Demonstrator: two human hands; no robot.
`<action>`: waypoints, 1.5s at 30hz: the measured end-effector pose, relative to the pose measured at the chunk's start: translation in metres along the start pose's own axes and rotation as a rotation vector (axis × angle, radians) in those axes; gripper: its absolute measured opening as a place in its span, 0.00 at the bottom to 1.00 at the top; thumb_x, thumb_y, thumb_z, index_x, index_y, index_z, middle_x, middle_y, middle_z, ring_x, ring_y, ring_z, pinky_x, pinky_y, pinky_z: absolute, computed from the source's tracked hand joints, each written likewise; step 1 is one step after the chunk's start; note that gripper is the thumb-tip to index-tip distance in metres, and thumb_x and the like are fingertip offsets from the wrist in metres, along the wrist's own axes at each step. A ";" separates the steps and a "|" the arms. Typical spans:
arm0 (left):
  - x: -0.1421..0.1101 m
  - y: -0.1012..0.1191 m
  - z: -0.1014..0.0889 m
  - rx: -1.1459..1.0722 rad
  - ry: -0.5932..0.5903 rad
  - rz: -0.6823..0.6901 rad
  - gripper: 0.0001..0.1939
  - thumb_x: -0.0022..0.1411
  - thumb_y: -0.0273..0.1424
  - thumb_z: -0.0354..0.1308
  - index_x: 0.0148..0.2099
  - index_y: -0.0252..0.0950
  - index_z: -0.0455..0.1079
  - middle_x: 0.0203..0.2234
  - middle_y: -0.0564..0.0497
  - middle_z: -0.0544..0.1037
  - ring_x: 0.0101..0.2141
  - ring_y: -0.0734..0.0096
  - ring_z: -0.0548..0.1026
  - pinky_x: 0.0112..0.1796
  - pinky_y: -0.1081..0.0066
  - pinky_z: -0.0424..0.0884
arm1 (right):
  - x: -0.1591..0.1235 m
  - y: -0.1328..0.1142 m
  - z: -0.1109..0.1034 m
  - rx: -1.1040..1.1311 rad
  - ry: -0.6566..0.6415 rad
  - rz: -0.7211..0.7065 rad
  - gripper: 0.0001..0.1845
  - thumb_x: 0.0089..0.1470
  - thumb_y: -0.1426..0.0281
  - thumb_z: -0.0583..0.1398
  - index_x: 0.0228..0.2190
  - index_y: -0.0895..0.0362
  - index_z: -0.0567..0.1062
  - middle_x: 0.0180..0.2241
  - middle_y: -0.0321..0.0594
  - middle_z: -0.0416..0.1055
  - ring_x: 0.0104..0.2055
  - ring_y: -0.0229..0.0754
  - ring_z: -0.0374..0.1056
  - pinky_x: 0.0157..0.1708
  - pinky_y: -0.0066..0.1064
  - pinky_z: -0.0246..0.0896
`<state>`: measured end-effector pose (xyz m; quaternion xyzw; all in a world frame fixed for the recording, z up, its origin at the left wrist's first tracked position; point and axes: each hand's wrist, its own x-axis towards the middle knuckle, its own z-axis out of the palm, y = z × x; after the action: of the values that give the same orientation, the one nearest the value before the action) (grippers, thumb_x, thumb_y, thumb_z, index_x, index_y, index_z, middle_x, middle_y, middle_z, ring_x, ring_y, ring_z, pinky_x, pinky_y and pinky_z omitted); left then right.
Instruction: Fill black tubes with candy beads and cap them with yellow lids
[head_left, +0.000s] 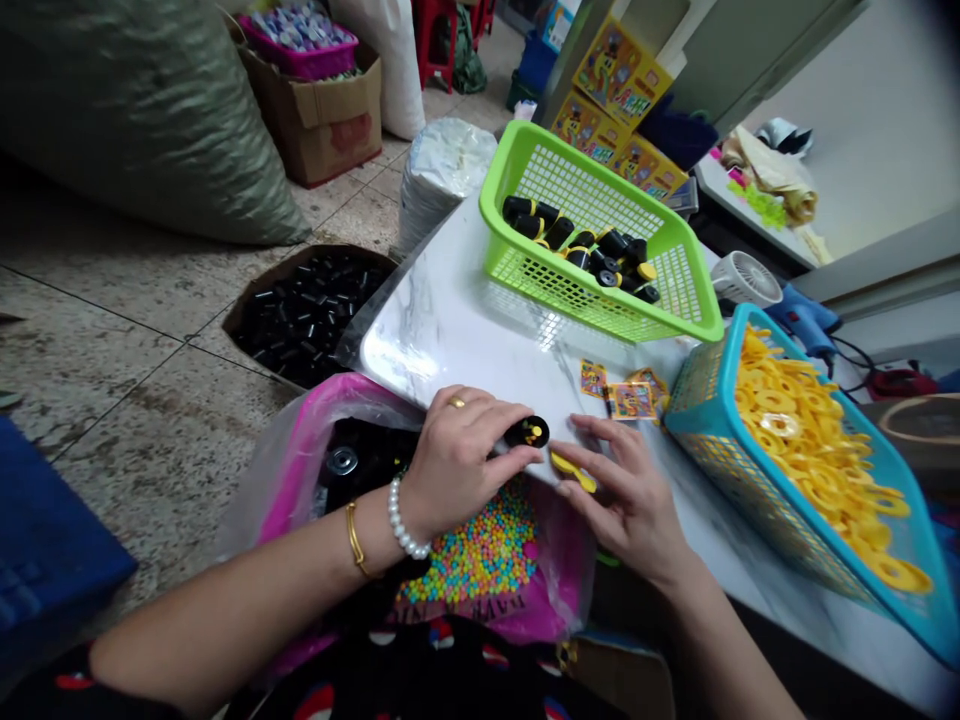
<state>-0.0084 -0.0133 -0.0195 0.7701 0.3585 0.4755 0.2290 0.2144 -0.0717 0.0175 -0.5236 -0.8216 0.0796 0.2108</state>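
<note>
Head view, centre: left fingers [513,463] pinch a black plastic cylinder [520,432], best held mouth-up; right fingers [611,473] loosely pinch a flat yellow plastic piece [574,472].

Beyond the fingers, upper left, the speckled tiled floor [150,280] has dark seams and a red stool [437,45]. Up and right of them stands a pale wall [877,130]; light glares off the marbled white tabletop [442,310] just ahead.

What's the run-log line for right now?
left hand: holds black tube | right hand: yellow piece in fingers | tube, piece: close together | pink tub: colorful beads
</note>
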 end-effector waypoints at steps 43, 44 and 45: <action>-0.001 -0.002 -0.001 0.019 -0.137 -0.063 0.08 0.62 0.30 0.58 0.44 0.36 0.71 0.36 0.51 0.80 0.43 0.63 0.74 0.49 0.60 0.59 | 0.065 -0.037 -0.016 0.037 -0.157 -0.031 0.12 0.56 0.73 0.62 0.43 0.52 0.74 0.40 0.41 0.73 0.40 0.41 0.72 0.39 0.33 0.70; 0.000 0.000 -0.003 0.007 -0.151 -0.063 0.08 0.61 0.28 0.57 0.44 0.35 0.71 0.37 0.51 0.80 0.44 0.63 0.74 0.49 0.60 0.59 | 0.065 -0.039 -0.016 0.031 -0.161 -0.047 0.12 0.56 0.73 0.61 0.43 0.53 0.73 0.40 0.42 0.73 0.40 0.41 0.72 0.39 0.32 0.70; 0.001 0.001 -0.006 -0.010 -0.164 -0.070 0.09 0.60 0.26 0.57 0.44 0.35 0.71 0.37 0.51 0.80 0.44 0.63 0.74 0.49 0.60 0.59 | 0.065 -0.040 -0.015 0.026 -0.161 -0.059 0.11 0.57 0.74 0.61 0.43 0.54 0.73 0.39 0.42 0.72 0.40 0.40 0.71 0.39 0.32 0.70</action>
<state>-0.0125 -0.0133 -0.0154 0.7924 0.3629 0.4043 0.2776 0.1646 -0.0327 0.0619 -0.4885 -0.8498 0.1257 0.1529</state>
